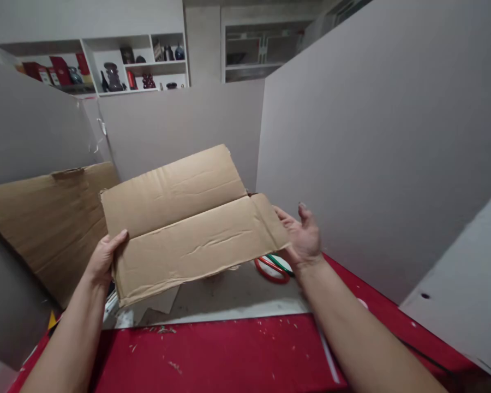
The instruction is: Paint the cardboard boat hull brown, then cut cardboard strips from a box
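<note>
A creased piece of brown cardboard [188,218], with a fold line across its middle, is held up tilted above the table. My left hand [104,256] grips its left edge, thumb on top and fingers hidden behind. At the right end, my right hand [305,240] is open, its palm turned up and thumb raised away from the cardboard. Some fingers of that hand are partly behind the cardboard's right edge, touching or close to it. Below that end lie a red looped handle [272,271] and a green looped handle [281,263], partly hidden.
A larger brown cardboard sheet [61,224] leans at the left. Grey panels [372,136] enclose the sides and back. The red table cover [213,355] carries small scraps beside a pale work surface [237,300]. Shelves [139,68] with ornaments stand beyond the back panel.
</note>
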`<control>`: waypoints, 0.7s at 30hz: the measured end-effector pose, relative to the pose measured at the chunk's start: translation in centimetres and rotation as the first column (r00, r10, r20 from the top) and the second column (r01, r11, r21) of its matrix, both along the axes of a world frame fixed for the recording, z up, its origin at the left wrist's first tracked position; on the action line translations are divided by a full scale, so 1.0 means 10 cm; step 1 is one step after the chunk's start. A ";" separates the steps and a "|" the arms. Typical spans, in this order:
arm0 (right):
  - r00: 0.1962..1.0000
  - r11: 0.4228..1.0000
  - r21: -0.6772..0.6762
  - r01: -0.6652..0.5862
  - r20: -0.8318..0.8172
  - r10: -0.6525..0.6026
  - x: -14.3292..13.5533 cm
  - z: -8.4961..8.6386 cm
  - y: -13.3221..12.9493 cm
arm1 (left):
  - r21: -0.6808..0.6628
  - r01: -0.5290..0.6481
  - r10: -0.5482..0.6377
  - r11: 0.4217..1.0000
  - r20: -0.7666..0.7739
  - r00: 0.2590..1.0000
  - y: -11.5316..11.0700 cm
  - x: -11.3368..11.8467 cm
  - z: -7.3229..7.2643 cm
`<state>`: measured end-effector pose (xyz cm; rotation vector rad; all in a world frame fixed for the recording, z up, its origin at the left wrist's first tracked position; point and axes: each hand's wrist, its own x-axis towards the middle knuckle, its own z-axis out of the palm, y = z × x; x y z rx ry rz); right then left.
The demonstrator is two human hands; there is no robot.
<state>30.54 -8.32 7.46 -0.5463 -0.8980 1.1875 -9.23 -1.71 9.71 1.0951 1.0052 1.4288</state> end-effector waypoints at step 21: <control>0.972 0.969 -0.234 -0.081 0.198 0.129 -0.08 -0.16 0.05 | -0.058 0.055 -0.044 0.997 0.171 0.984 0.01 -0.03 0.00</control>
